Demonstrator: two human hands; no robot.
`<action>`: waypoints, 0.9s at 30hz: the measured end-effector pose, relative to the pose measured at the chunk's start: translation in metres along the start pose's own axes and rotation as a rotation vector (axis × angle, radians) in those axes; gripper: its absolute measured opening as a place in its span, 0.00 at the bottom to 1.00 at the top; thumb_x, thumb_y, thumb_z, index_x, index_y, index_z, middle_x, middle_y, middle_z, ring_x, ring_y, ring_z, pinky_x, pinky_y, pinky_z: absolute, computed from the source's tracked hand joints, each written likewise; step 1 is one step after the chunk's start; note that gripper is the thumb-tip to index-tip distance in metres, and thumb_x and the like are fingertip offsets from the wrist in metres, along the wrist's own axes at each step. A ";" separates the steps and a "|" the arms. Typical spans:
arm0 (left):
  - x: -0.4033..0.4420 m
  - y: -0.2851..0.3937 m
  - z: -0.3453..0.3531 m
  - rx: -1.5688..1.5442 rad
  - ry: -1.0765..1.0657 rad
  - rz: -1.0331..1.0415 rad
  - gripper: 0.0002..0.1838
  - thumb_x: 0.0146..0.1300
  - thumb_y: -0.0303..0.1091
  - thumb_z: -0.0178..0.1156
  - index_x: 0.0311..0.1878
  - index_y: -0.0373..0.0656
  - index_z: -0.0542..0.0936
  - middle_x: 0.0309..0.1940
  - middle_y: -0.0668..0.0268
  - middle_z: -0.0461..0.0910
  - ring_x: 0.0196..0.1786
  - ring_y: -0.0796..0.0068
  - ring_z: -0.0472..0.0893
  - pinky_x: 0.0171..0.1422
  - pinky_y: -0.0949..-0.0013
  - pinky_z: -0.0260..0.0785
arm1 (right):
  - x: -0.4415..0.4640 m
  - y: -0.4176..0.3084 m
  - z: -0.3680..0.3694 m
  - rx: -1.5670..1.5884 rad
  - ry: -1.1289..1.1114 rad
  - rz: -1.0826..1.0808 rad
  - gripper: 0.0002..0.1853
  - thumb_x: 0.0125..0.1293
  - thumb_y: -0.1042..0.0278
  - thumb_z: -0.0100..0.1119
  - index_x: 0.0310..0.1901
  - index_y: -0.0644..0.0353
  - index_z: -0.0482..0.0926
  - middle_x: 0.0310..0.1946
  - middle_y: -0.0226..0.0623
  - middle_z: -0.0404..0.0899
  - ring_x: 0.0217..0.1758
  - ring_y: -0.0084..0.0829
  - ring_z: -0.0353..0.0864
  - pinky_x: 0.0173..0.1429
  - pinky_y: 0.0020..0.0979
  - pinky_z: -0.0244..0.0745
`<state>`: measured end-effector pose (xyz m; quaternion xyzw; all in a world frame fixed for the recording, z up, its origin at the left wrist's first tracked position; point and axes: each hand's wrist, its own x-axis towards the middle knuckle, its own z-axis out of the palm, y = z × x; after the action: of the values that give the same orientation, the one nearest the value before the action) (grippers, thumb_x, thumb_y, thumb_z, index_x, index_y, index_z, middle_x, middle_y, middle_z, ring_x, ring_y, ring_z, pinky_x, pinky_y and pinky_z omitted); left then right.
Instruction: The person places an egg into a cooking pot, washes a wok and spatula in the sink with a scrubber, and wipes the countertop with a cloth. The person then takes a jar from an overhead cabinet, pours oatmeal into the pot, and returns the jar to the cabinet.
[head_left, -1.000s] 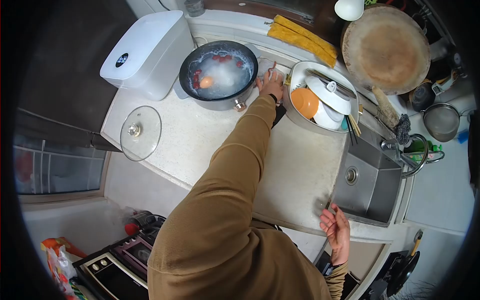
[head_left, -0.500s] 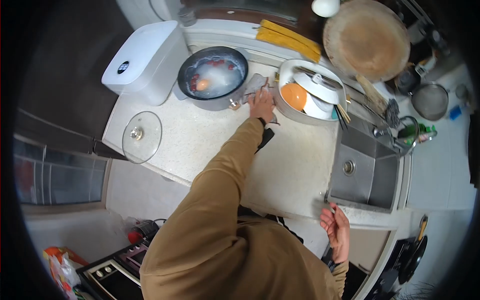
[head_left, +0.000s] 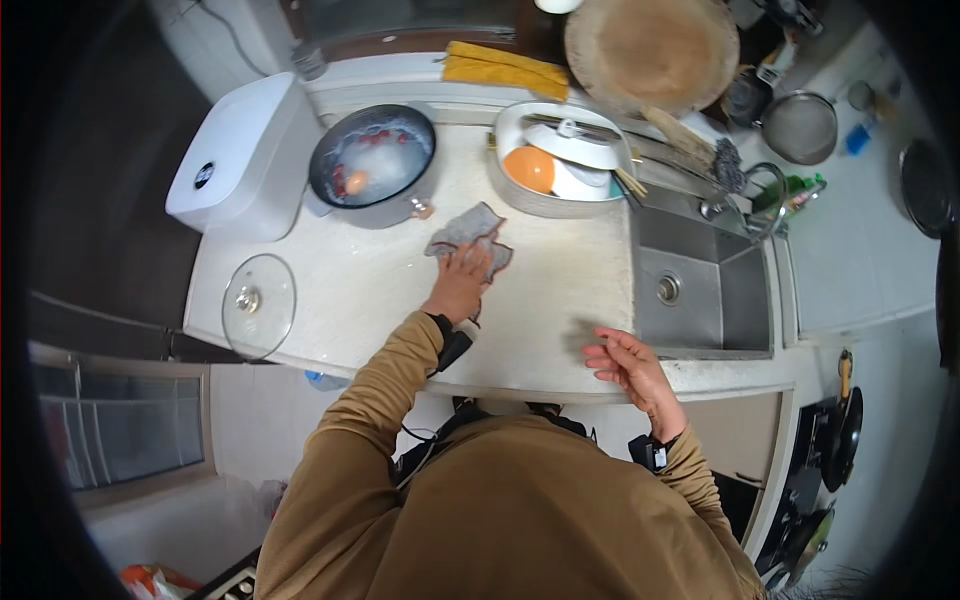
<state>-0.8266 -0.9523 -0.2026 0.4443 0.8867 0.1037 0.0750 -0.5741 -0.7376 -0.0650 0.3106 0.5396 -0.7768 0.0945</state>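
My left hand [head_left: 460, 283] lies flat with fingers stretched out on a crumpled grey cloth [head_left: 470, 228] with dark red edging, pressing it to the pale countertop [head_left: 545, 290]. Part of the cloth is hidden under the palm. To the left of the cloth stands a dark-rimmed pot [head_left: 372, 205] holding cloudy liquid, red pieces and an egg [head_left: 356, 182]. My right hand [head_left: 632, 368] hovers above the counter's front edge, left of the sink; its fingers are apart and nothing is in them.
A basin [head_left: 540, 205] with dishes, an orange bowl [head_left: 528, 170] and chopsticks stands behind the cloth. At right is the steel sink [head_left: 700, 300]. A glass lid [head_left: 270, 320] and a white container [head_left: 240, 160] are at left. A yellow cloth [head_left: 500, 72] lies at the back.
My left hand has dragged the grey cloth from between pot and basin towards the front of the counter. My right hand has risen to the counter edge. The view has shifted.
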 end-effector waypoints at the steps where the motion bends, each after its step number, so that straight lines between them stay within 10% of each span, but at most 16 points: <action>1: -0.010 -0.002 0.001 0.007 0.000 -0.029 0.30 0.67 0.42 0.52 0.71 0.46 0.61 0.74 0.60 0.53 0.76 0.54 0.48 0.74 0.40 0.41 | 0.002 -0.002 0.004 -0.030 0.001 -0.008 0.19 0.73 0.60 0.50 0.62 0.57 0.71 0.47 0.38 0.81 0.45 0.26 0.81 0.46 0.25 0.77; 9: -0.079 -0.016 -0.010 -0.031 0.055 0.193 0.32 0.65 0.37 0.55 0.71 0.44 0.60 0.72 0.58 0.56 0.75 0.51 0.52 0.73 0.46 0.49 | 0.013 0.000 0.035 -0.118 -0.006 0.033 0.18 0.74 0.62 0.49 0.61 0.58 0.71 0.47 0.39 0.81 0.43 0.25 0.83 0.44 0.24 0.79; 27: -0.135 -0.153 -0.034 0.069 0.129 -0.327 0.32 0.68 0.42 0.51 0.73 0.45 0.57 0.74 0.52 0.52 0.75 0.51 0.51 0.73 0.43 0.47 | 0.028 0.000 0.069 -0.370 0.026 -0.042 0.22 0.72 0.56 0.51 0.63 0.57 0.70 0.48 0.36 0.81 0.47 0.25 0.80 0.49 0.26 0.73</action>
<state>-0.8727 -1.1540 -0.2030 0.2889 0.9531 0.0881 0.0186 -0.6221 -0.7947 -0.0660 0.2867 0.6809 -0.6619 0.1267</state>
